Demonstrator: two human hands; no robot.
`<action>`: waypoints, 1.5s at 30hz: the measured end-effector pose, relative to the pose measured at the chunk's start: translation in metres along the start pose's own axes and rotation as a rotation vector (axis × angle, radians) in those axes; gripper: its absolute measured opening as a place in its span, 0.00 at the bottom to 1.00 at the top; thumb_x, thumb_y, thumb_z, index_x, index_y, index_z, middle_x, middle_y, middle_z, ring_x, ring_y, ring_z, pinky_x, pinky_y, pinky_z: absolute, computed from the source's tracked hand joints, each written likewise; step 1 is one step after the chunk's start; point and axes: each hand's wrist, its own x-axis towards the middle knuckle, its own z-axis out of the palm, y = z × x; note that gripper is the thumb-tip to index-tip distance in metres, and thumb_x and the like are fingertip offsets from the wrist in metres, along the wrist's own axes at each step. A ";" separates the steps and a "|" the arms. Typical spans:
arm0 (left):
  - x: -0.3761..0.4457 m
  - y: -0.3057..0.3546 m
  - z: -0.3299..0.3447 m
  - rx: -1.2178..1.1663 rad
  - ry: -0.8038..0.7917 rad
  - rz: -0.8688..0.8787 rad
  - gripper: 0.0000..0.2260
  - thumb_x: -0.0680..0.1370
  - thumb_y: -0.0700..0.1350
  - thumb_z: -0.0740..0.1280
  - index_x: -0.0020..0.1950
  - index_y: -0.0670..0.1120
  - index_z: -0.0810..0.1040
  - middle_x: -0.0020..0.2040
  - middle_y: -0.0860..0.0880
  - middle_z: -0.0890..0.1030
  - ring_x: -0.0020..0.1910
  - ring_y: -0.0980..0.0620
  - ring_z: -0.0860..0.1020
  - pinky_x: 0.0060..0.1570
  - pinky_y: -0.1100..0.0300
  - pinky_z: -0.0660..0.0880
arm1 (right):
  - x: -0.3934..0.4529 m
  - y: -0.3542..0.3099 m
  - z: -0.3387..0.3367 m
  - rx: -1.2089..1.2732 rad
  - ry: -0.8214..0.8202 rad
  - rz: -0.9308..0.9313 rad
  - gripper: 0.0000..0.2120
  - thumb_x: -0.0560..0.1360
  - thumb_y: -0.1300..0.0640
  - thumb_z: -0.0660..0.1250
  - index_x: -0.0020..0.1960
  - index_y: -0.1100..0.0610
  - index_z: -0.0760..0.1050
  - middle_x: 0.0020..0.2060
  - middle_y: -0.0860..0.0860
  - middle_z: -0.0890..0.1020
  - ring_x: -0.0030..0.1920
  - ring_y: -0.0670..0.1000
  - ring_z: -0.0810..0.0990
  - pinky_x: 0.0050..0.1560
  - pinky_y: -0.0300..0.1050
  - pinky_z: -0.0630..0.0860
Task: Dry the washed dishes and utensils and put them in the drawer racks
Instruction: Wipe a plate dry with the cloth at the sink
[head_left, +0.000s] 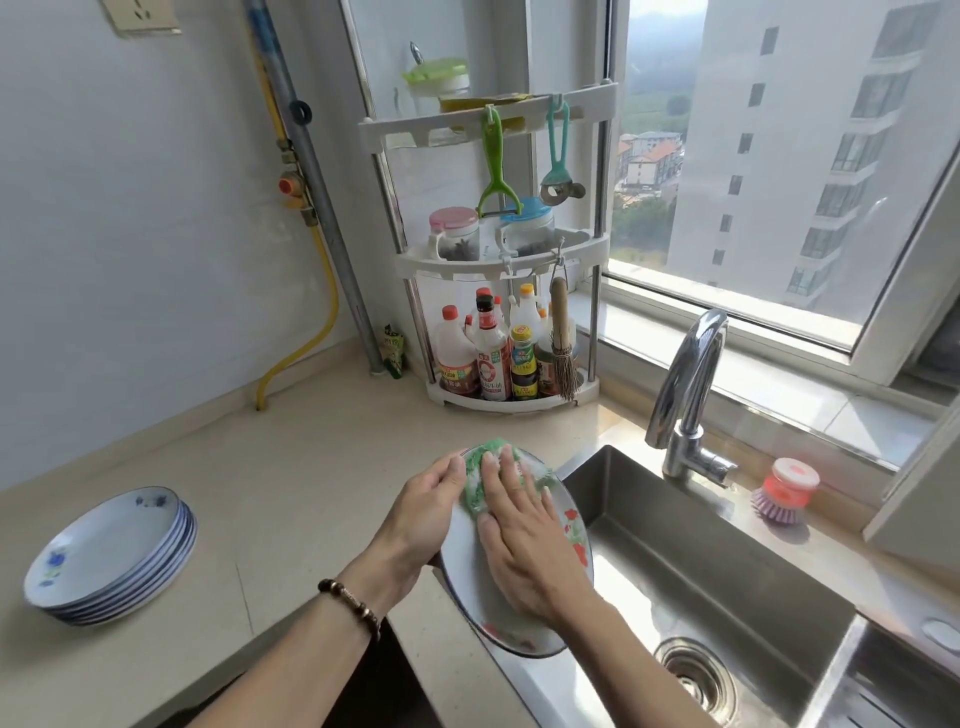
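At lower left I see a stack of plates (111, 558) on the counter (291, 493). At center my left hand (421, 512) grips the rim of 1 tilted plate (467, 582) at the sink's (691, 566) edge. My right hand (524, 535) presses a green cloth (496, 457) flat against it, fingers straight.

Hands (467, 525) wipe plate (524, 631) (green cloth (485, 480)).
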 end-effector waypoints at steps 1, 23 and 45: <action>0.001 0.000 0.002 -0.005 0.006 0.005 0.20 0.83 0.57 0.59 0.72 0.52 0.74 0.66 0.52 0.80 0.65 0.53 0.79 0.69 0.48 0.73 | -0.002 -0.007 0.002 0.065 0.017 0.002 0.28 0.86 0.53 0.46 0.76 0.46 0.30 0.76 0.44 0.30 0.78 0.46 0.29 0.79 0.47 0.35; 0.012 0.003 0.002 -0.045 0.087 -0.001 0.14 0.86 0.52 0.56 0.62 0.51 0.80 0.58 0.48 0.85 0.58 0.48 0.83 0.63 0.46 0.77 | -0.006 -0.015 0.009 0.330 -0.011 -0.073 0.31 0.80 0.55 0.47 0.82 0.49 0.47 0.79 0.40 0.43 0.79 0.38 0.38 0.78 0.37 0.38; 0.019 0.028 0.006 0.017 0.257 0.120 0.14 0.86 0.54 0.54 0.52 0.57 0.80 0.56 0.49 0.83 0.57 0.47 0.82 0.61 0.45 0.78 | -0.029 -0.013 -0.037 0.263 -0.303 -0.126 0.36 0.73 0.40 0.58 0.80 0.39 0.53 0.81 0.39 0.52 0.79 0.41 0.51 0.76 0.43 0.53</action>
